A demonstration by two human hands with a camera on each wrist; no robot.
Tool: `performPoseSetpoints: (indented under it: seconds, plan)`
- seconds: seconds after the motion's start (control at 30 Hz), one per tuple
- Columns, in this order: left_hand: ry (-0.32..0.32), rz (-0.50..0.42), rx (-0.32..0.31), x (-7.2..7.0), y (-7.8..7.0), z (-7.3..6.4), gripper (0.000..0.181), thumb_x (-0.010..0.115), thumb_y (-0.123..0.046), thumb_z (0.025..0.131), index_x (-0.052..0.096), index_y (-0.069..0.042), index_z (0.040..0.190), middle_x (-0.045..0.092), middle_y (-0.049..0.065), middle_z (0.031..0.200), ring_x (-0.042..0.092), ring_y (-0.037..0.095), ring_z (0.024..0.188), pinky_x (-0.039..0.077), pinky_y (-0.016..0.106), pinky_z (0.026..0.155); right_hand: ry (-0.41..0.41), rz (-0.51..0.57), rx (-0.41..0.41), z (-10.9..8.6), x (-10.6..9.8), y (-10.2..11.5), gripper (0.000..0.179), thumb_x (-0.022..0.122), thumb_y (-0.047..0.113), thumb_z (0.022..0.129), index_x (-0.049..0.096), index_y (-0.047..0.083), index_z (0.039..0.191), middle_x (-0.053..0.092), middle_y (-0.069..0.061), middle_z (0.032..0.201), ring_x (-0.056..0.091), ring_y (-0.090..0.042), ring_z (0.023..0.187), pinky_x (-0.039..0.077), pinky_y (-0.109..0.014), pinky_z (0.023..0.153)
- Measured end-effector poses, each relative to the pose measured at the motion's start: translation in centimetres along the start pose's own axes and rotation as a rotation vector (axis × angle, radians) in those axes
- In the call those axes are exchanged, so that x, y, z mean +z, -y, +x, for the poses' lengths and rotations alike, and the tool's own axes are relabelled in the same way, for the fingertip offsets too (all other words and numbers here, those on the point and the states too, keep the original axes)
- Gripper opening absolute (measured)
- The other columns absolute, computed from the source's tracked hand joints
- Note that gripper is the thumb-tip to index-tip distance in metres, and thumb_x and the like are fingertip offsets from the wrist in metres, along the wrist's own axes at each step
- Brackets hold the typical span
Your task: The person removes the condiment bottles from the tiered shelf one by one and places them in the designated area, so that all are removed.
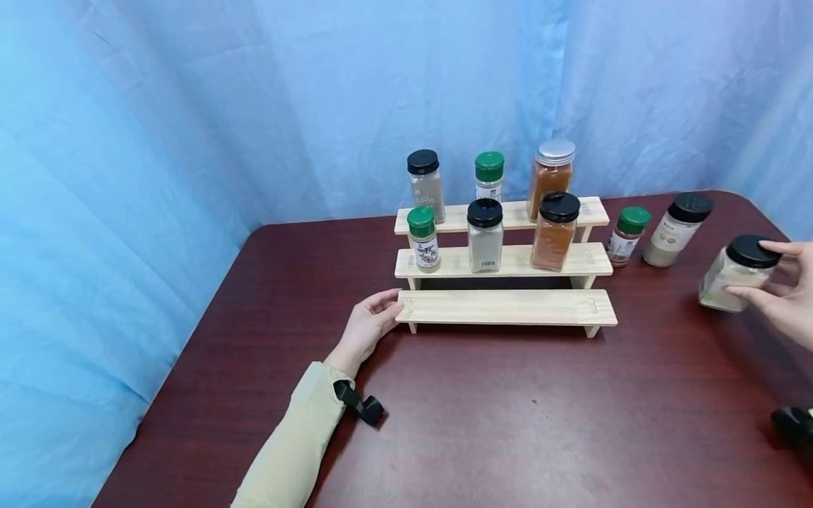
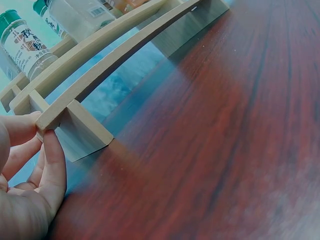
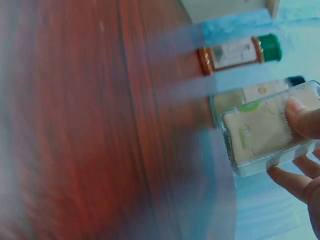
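My left hand point(image 1: 368, 324) pinches the left end of the lowest step of a three-tier wooden spice rack point(image 1: 504, 308). In the left wrist view the thumb and a finger hold that step's corner point(image 2: 47, 120). At the far right, my right hand point(image 1: 789, 291) grips a square glass spice jar point(image 1: 730, 280) of pale powder with a black lid. The jar leans slightly in the head view. The right wrist view shows thumb and fingers on opposite sides of the jar point(image 3: 257, 131), with its lid out of frame.
The middle tier bears a green-lidded jar point(image 1: 426, 243) and two black-lidded jars. Three more, including a silver-lidded jar point(image 1: 551, 180), stand on the top tier. Right of the rack are a small green-lidded jar point(image 1: 622, 243) and a black-lidded jar point(image 1: 672, 236). Blue curtain point(image 1: 381, 85) hangs behind.
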State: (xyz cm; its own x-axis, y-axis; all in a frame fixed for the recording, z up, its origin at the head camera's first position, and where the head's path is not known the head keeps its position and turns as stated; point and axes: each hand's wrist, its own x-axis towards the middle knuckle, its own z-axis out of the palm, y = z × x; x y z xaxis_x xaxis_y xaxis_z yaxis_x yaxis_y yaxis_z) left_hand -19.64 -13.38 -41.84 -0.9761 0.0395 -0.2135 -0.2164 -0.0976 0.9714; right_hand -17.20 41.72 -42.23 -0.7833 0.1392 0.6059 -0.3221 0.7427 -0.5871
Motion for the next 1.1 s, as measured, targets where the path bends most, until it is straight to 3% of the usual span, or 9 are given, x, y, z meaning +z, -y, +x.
performPoseSetpoints:
  seconds: [0.1, 0.23, 0.37, 0.47, 0.53, 0.63, 0.83, 1.03, 1.1]
  plan:
    - [0.001, -0.003, 0.002, 0.0, -0.1, 0.0, 0.04, 0.057, 0.001, 0.092, 0.053, 0.003, 0.131, 0.055, -0.004, 0.082, 0.058, 0.001, 0.069, 0.05, 0.015, 0.066, 0.035, -0.035, -0.01, 0.6, 0.3, -2.1, 0.058, 0.057, 0.011, 0.091, 0.032, 0.008, 0.144, 0.04, 0.004, 0.139, 0.031, 0.02, 0.119, 0.027, 0.002, 0.092]
    - [0.001, -0.005, -0.003, 0.0, -0.1, 0.0, 0.04, 0.057, 0.001, 0.092, 0.053, 0.002, 0.131, 0.055, -0.004, 0.082, 0.058, 0.001, 0.069, 0.05, 0.015, 0.066, 0.033, -0.103, -0.011, 1.2, 0.6, -4.1, 0.061, 0.055, 0.006, 0.091, 0.029, 0.015, 0.146, 0.034, -0.004, 0.146, 0.027, 0.017, 0.127, 0.024, 0.0, 0.094]
    - [-0.001, -0.003, -0.005, 0.0, 0.0, -0.1, 0.04, 0.057, 0.001, 0.092, 0.053, 0.003, 0.131, 0.055, -0.004, 0.082, 0.058, 0.002, 0.069, 0.05, 0.015, 0.066, 0.046, -0.096, 0.015, 1.7, 0.6, -2.6, 0.057, 0.053, 0.002, 0.092, 0.03, 0.008, 0.144, 0.035, -0.014, 0.145, 0.031, -0.007, 0.138, 0.027, -0.015, 0.108]
    - [-0.003, -0.005, -0.001, 0.0, 0.0, -0.1, 0.04, 0.057, 0.001, 0.092, 0.053, 0.003, 0.131, 0.056, -0.004, 0.081, 0.058, 0.002, 0.069, 0.05, 0.015, 0.065, 0.061, -0.076, 0.018, 2.2, 0.6, -2.5, 0.056, 0.052, 0.0, 0.092, 0.03, 0.007, 0.143, 0.036, -0.012, 0.143, 0.032, -0.006, 0.137, 0.028, -0.015, 0.107]
    - [-0.003, -0.008, -0.001, 0.0, -0.1, -0.1, 0.039, 0.057, 0.001, 0.092, 0.053, 0.003, 0.131, 0.056, -0.004, 0.081, 0.058, 0.002, 0.069, 0.05, 0.015, 0.065, 0.059, -0.075, 0.019, 2.4, 0.6, -2.3, 0.057, 0.052, -0.002, 0.091, 0.03, 0.006, 0.143, 0.036, -0.012, 0.143, 0.027, 0.013, 0.128, 0.027, -0.008, 0.103]
    - [-0.002, -0.009, -0.003, 0.0, -0.1, -0.1, 0.039, 0.057, 0.002, 0.092, 0.053, 0.003, 0.131, 0.056, -0.004, 0.081, 0.058, 0.002, 0.069, 0.05, 0.015, 0.065, 0.073, -0.084, 0.036, 2.6, 0.5, -1.2, 0.064, 0.053, -0.016, 0.086, 0.028, 0.001, 0.143, 0.032, -0.029, 0.139, 0.023, 0.022, 0.12, 0.026, -0.009, 0.104]
    - [0.003, -0.003, -0.003, -0.1, 0.0, 0.1, 0.04, 0.057, 0.001, 0.092, 0.052, 0.003, 0.131, 0.055, -0.004, 0.082, 0.058, 0.001, 0.069, 0.05, 0.015, 0.066, 0.096, -0.086, -0.02, 3.2, -0.1, -0.1, 0.056, 0.052, -0.011, 0.088, 0.028, -0.008, 0.138, 0.035, -0.039, 0.128, 0.025, 0.028, 0.108, 0.021, 0.001, 0.095]
    - [-0.001, -0.002, -0.002, -0.1, 0.0, 0.2, 0.04, 0.058, 0.0, 0.092, 0.053, 0.002, 0.131, 0.055, -0.004, 0.083, 0.058, 0.002, 0.069, 0.05, 0.015, 0.066, 0.073, -0.128, -0.08, 3.7, -0.2, -4.7, 0.055, 0.055, 0.014, 0.091, 0.033, -0.007, 0.138, 0.048, -0.023, 0.113, 0.032, 0.024, 0.094, 0.019, 0.006, 0.082]
    - [0.0, 0.0, -0.004, 0.0, 0.0, 0.1, 0.04, 0.057, 0.0, 0.092, 0.053, 0.002, 0.131, 0.055, -0.004, 0.083, 0.058, 0.002, 0.068, 0.05, 0.015, 0.066, 0.076, -0.134, -0.075, 3.7, -0.3, -6.1, 0.056, 0.056, 0.012, 0.091, 0.032, -0.005, 0.139, 0.044, -0.032, 0.116, 0.032, 0.024, 0.096, 0.019, 0.006, 0.082]
